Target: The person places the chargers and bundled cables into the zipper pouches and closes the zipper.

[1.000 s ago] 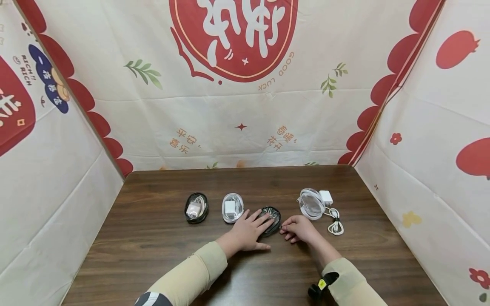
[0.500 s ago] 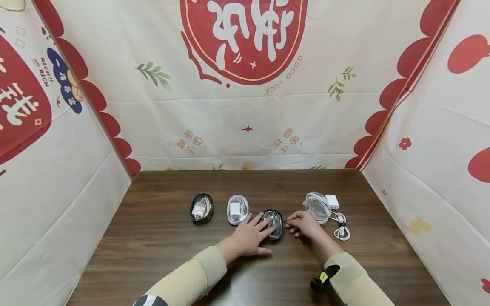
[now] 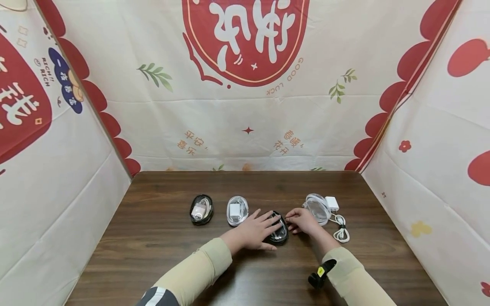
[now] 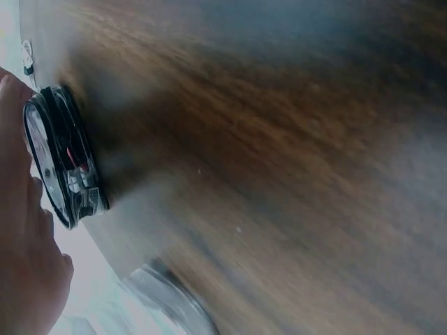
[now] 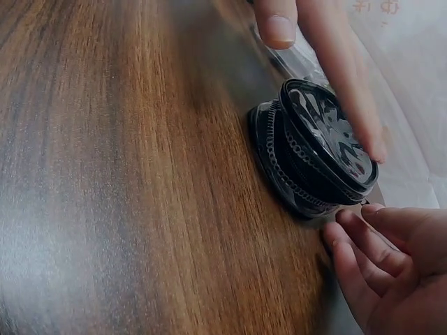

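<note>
Beige sleeves (image 3: pixel 195 265) reach in from the near edge of the brown wooden desk (image 3: pixel 153 259), with a black strap (image 3: pixel 318 277) bearing a yellow patch at the right cuff. Further in, the left hand (image 3: pixel 252 234) lies with its fingers spread over the clear top of a black pouch (image 3: pixel 282 235); its grip is wide and holds nothing. The right hand (image 3: pixel 301 222) is at the pouch's right side, its grip narrowed to thumb and forefinger, which pinch a small dark zip pull (image 5: pixel 365 202) at the rim. The pouch lies flat on the desk between the hands, zip teeth visible along its side.

Beyond the right hand are a white cable (image 3: pixel 341 231) tied with a black band, a clear pouch (image 3: pixel 317 209) and a white plug (image 3: pixel 331 203). To the left of the left hand sit a white-edged pouch (image 3: pixel 232 211) and a black-edged pouch (image 3: pixel 199 211), each with a charger inside. Behind everything hangs a printed cloth (image 3: pixel 222 110).
</note>
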